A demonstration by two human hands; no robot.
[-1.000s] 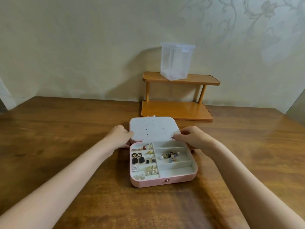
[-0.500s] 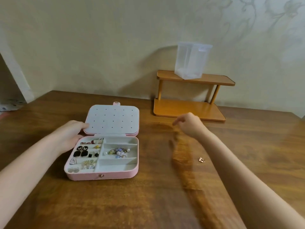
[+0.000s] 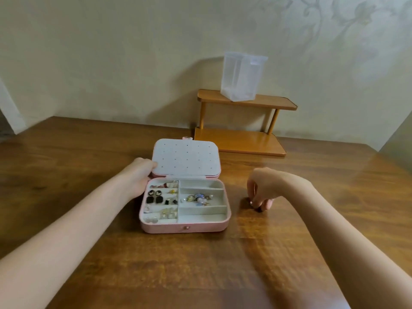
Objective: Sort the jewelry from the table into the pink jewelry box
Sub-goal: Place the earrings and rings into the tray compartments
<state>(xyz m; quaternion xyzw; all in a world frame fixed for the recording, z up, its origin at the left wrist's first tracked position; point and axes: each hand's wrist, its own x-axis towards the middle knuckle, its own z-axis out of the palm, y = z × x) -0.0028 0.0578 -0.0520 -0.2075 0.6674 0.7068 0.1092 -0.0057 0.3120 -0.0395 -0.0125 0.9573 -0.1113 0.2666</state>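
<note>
**Fingers closing on a stray piece beside the open box**

Surface first: the broad brown wooden surface carried everything, with a small two-tier wooden shelf at the back wall and a frosted plastic container on its top tier. Near the middle lay the pink jewelry box, its white perforated lid folded flat back, probably so both halves stayed reachable. Earrings filled the left compartments, and a cluster of colourful charms sat in a right one; two front compartments on the right looked bare.

The left hand rested against the box's left edge at the hinge, fingers curled at the lid's corner, apparently steadying it. The right hand hung over the surface just right of the box, fingers bent down and nearly closed, pinching a small dark jewelry piece still touching the wood; what kind it was could not be told.
</note>
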